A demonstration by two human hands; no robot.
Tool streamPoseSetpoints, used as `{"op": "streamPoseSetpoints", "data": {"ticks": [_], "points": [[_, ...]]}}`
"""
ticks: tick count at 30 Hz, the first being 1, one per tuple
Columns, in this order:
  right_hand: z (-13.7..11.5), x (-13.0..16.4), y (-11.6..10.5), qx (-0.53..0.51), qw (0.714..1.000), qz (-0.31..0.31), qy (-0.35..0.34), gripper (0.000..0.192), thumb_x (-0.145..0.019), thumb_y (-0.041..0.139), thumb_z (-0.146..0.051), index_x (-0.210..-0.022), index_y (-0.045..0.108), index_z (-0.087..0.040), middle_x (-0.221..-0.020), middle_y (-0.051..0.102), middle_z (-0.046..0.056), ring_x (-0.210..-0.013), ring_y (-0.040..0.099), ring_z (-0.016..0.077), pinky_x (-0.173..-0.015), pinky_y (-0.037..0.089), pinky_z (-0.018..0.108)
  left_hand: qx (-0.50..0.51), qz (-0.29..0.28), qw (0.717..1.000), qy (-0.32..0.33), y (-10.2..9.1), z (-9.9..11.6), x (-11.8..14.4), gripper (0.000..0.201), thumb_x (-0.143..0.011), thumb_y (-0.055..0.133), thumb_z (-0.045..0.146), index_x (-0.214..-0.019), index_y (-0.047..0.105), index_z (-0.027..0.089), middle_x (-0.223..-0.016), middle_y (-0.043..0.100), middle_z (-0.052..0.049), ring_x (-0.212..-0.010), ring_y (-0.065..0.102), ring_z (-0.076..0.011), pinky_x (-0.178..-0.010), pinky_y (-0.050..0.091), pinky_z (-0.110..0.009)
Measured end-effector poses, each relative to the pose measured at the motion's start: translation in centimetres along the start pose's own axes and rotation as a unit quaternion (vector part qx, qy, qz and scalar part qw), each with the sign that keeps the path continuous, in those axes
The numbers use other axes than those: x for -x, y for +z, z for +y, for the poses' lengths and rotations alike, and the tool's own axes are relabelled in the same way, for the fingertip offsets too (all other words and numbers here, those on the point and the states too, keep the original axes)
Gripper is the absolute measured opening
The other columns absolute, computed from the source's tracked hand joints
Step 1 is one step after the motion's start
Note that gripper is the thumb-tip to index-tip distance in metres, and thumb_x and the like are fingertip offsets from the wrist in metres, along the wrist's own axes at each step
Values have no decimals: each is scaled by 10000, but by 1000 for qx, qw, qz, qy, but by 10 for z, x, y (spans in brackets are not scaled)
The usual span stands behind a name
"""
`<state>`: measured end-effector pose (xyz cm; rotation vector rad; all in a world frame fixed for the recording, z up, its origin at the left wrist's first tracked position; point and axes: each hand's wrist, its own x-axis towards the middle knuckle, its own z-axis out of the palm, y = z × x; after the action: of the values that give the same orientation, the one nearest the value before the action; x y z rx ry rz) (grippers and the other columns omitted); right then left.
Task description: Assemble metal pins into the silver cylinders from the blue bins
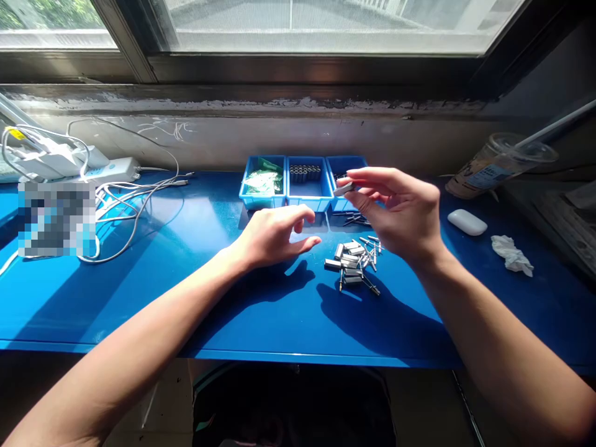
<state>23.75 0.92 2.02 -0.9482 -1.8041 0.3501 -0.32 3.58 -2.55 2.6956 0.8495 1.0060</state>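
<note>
My right hand (400, 214) is raised above the table, thumb and fingers pinching a short grey metal bar (345, 189) at the front of the right blue bin (342, 205). My left hand (277, 236) hovers in front of the middle blue bin (310, 202), thumb and index finger apart, with nothing between them. Between and below the hands lies a loose pile of short metal bars (352, 250) mixed with thin metal pins (374, 251). Several dark thin rods (356, 220) lie just in front of the right bin, partly hidden by my right hand.
Upright metal cylinders (305, 174) stand in the middle bin; green-white packets (264, 180) fill the left blue bin (263, 202). White cables (135, 198) and a power strip (114, 171) lie left. A plastic cup (496, 171), white case (467, 222) and crumpled tissue (511, 254) are right.
</note>
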Motion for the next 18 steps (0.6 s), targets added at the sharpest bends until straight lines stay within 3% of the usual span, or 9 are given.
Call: {"op": "streamPoseSetpoints", "data": {"ticks": [2,5,7,11,15,18], "points": [[8,-18,-8,28,1000,9,12,177,-952,761,-273,-1119,807,-312,-1123,819,34,-1013,787,290,-829,672,494,5,-46,999,-6,0,-2,1,224,-965,722,351,-1104,686,178,-858,733,4,-594,586,-91,-585,449,-223],[25,-48,-8,86,994,-44,43,146,-891,803,-318,-1018,836,-253,-1005,832,45,-896,782,274,-786,666,459,11,-106,994,-19,-1,-3,1,272,-995,679,324,-1233,685,193,-919,755,-11,-613,606,-101,-609,465,-231],[37,-67,2,133,988,-63,48,124,-873,793,-303,-971,840,-242,-949,832,35,-831,764,248,-798,645,438,18,-124,992,-32,-2,-3,1,352,-1000,676,316,-1333,656,205,-958,764,-18,-634,625,-110,-627,481,-237],[57,-92,32,242,961,-114,78,172,-865,763,-224,-1011,854,-209,-1005,833,71,-937,767,275,-903,603,449,16,-134,989,-52,-4,-3,1,386,-1003,671,309,-1376,646,212,-988,773,-25,-672,659,-129,-650,499,-250],[65,-101,58,370,907,-178,92,203,-877,691,-170,-1005,844,-210,-1046,826,103,-1035,736,336,-1023,508,570,1,-141,988,-60,-4,-1,1,404,-1014,658,305,-1411,635,234,-1006,777,-22,-756,703,-160,-697,529,-268],[68,-100,68,421,886,-184,64,207,-866,648,-135,-955,822,-201,-976,810,122,-1061,696,358,-1055,433,641,-4,-155,986,-57,-4,1,1,427,-1027,638,308,-1446,614,230,-1031,775,-34,-812,719,-185,-732,558,-294]]}}
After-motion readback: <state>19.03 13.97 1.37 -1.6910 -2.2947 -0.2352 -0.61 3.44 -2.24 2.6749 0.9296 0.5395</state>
